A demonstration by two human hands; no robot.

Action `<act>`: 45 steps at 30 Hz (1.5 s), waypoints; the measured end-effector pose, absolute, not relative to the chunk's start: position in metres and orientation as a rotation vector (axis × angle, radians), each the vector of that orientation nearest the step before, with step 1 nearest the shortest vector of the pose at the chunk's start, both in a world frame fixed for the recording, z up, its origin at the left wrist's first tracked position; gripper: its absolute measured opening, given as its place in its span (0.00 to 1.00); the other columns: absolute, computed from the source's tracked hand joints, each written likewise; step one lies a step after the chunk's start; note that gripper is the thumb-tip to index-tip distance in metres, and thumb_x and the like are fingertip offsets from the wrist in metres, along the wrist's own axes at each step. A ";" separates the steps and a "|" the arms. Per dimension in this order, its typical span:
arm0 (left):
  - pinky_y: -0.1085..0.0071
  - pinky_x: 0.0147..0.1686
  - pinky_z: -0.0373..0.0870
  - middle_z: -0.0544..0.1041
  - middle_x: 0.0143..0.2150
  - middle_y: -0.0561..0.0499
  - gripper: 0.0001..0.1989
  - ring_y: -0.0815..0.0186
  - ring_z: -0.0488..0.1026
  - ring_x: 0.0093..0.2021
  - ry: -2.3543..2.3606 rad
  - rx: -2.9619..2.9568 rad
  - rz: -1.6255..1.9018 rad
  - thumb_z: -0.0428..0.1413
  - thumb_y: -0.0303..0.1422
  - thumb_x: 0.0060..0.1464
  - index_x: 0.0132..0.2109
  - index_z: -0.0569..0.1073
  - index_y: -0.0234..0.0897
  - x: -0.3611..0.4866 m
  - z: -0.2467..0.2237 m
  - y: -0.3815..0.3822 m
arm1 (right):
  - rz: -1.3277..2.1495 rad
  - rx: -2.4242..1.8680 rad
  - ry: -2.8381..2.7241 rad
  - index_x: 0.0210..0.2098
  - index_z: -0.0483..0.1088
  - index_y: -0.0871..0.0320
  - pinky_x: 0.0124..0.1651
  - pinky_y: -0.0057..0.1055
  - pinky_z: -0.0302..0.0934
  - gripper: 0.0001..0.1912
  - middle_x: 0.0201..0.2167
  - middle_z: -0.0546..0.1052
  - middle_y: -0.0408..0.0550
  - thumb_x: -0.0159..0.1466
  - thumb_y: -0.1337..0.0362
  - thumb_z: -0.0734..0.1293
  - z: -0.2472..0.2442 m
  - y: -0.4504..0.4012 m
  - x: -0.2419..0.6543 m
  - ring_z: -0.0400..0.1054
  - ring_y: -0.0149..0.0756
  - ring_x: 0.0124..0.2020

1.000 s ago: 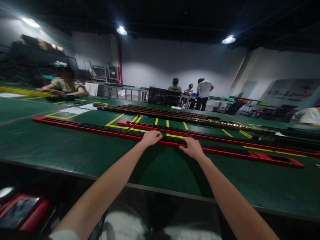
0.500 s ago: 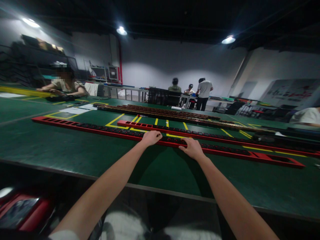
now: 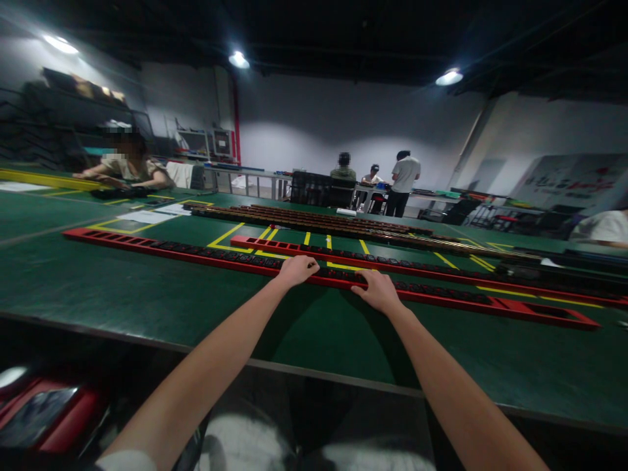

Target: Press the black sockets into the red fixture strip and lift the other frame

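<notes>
A long, narrow red frame (image 3: 333, 283) lies across the green table in front of me. Black pieces (image 3: 220, 254) fill most of its length, while several slots at its left end show no black piece. My left hand (image 3: 297, 270) is closed over the middle of this frame, fingers curled onto it. A short way to the right, my right hand (image 3: 377, 289) grips the same frame with bent fingers and its thumb at the near edge. The fingertips of both hands are partly hidden. Just behind lies a second red frame (image 3: 267, 245), also lined with black pieces.
Long dark brown bars (image 3: 314, 219) lie farther back on the green table (image 3: 147, 294). Yellow tape marks the surface, and white papers (image 3: 142, 216) rest at the left. A person (image 3: 135, 171) works at the far left; others are in the background, one standing (image 3: 406, 176).
Both my hands and the red frames stay practically in place. In the background, the standing person has shifted slightly to the right.
</notes>
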State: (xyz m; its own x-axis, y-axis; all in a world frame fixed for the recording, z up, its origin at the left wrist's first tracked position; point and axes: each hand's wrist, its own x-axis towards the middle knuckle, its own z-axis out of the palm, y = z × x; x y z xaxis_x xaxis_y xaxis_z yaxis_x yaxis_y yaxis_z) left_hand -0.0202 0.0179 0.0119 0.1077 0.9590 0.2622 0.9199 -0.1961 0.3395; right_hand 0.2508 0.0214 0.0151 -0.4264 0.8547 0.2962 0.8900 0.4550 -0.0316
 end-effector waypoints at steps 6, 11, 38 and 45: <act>0.67 0.45 0.68 0.80 0.48 0.51 0.18 0.60 0.75 0.48 1.920 2.286 0.661 0.47 0.47 0.64 0.47 0.78 0.46 -0.021 0.010 0.020 | -0.198 -1.495 -2.430 0.58 0.69 0.58 0.59 0.46 0.57 0.25 0.58 0.73 0.56 0.65 0.53 0.67 0.014 0.021 0.251 0.66 0.51 0.59; 0.66 0.43 0.69 0.80 0.46 0.51 0.17 0.59 0.76 0.45 1.923 2.302 0.670 0.48 0.46 0.63 0.45 0.78 0.46 -0.020 0.009 0.021 | -0.190 -1.498 -2.430 0.59 0.69 0.58 0.59 0.46 0.58 0.26 0.58 0.73 0.57 0.65 0.53 0.67 0.014 0.021 0.251 0.66 0.51 0.59; 0.67 0.50 0.71 0.78 0.49 0.47 0.19 0.61 0.74 0.50 1.543 2.562 0.860 0.47 0.25 0.60 0.56 0.70 0.39 0.007 0.014 0.004 | -0.218 -1.485 -2.429 0.57 0.70 0.58 0.57 0.45 0.58 0.23 0.56 0.75 0.55 0.65 0.55 0.66 0.014 0.021 0.251 0.67 0.50 0.56; 0.65 0.50 0.70 0.79 0.48 0.47 0.22 0.60 0.76 0.47 1.706 2.542 0.757 0.45 0.22 0.60 0.57 0.69 0.41 0.013 0.022 0.000 | -0.215 -1.484 -2.425 0.57 0.69 0.57 0.57 0.45 0.58 0.23 0.56 0.75 0.55 0.65 0.55 0.66 0.012 0.023 0.251 0.67 0.49 0.56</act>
